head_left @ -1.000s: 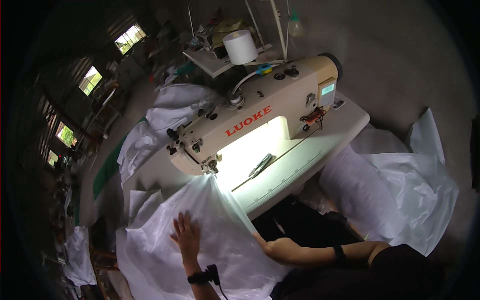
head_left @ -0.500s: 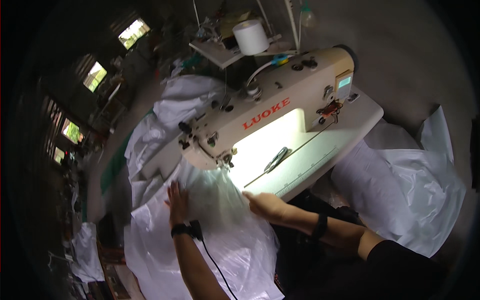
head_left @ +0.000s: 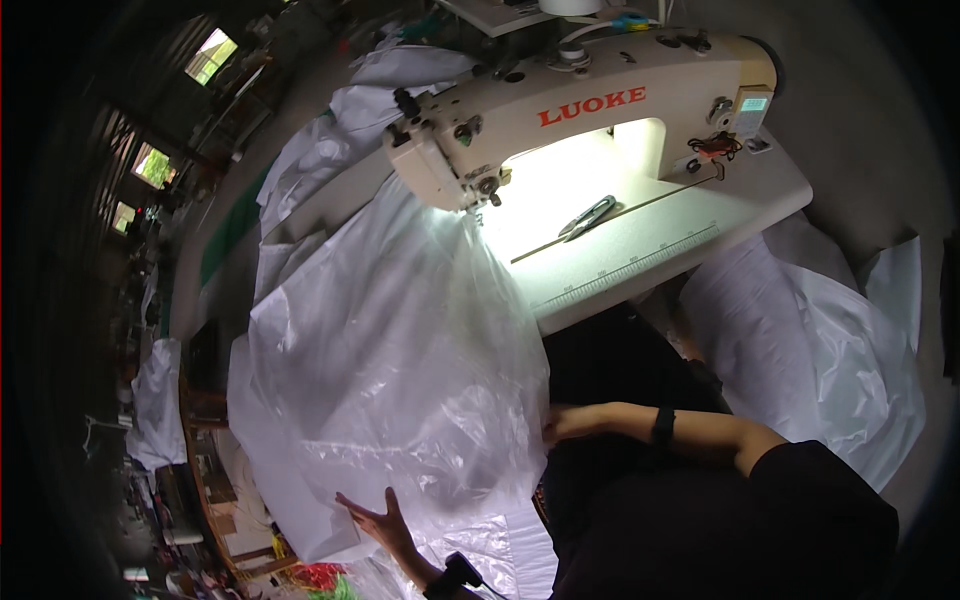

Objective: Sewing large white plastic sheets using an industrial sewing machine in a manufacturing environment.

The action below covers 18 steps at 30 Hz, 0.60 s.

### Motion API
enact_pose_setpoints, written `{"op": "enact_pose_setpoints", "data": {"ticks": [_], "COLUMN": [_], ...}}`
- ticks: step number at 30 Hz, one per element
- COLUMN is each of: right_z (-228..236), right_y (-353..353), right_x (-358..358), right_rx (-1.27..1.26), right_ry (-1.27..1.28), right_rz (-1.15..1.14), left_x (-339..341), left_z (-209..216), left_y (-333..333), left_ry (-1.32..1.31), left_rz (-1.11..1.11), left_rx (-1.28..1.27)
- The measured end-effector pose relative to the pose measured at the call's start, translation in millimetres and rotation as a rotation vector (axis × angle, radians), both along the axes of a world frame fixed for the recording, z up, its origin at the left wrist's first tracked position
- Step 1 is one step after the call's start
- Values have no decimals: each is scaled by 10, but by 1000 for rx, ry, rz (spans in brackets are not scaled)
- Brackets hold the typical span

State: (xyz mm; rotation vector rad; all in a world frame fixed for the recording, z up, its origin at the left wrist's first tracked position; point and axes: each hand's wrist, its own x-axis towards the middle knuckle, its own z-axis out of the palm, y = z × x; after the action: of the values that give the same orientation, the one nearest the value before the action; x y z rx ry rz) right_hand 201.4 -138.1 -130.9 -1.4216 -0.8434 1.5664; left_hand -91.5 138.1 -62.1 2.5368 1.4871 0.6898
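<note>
A large white, shiny plastic sheet [head_left: 400, 330] hangs from under the head of a sewing machine [head_left: 600, 95] and spreads down toward me. Low on this sheet lies my left hand [head_left: 385, 522], fingers spread, palm toward the material. At the sheet's right edge, below the table corner, my right hand [head_left: 568, 423] is closed on the edge; its fingertips are partly hidden. Silver thread snips [head_left: 588, 217] rest on the lit machine bed, apart from both hands. The sheet's upper end sits at the needle area.
More white sheeting is heaped behind the machine [head_left: 330, 140], and another white pile [head_left: 800, 350] stands right of the table. The machine table's [head_left: 640, 265] rounded front edge is close to my right arm. A wooden-framed shelf [head_left: 215, 500] with loose items is at lower left.
Both hands have moved down the sheet, away from the needle, toward my body. The left went from near the machine head to the lower sheet. The view has tilted lower.
</note>
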Motion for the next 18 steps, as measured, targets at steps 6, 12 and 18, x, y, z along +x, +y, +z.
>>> {"op": "enact_pose_setpoints", "data": {"ticks": [6, 12, 18], "right_z": [1107, 938, 760], "right_y": [-944, -1705, -1693], "right_x": [-258, -169, -344], "right_rx": [353, -88, 95], "right_ry": [397, 283, 232], "right_rz": [-120, -569, -696], "left_x": [-583, -449, -79], "left_z": [-843, -676, -105], "left_y": [778, 1153, -343], "left_ry": [-47, -40, -622], "left_rz": [232, 411, -148], "left_rx": [46, -197, -587]}}
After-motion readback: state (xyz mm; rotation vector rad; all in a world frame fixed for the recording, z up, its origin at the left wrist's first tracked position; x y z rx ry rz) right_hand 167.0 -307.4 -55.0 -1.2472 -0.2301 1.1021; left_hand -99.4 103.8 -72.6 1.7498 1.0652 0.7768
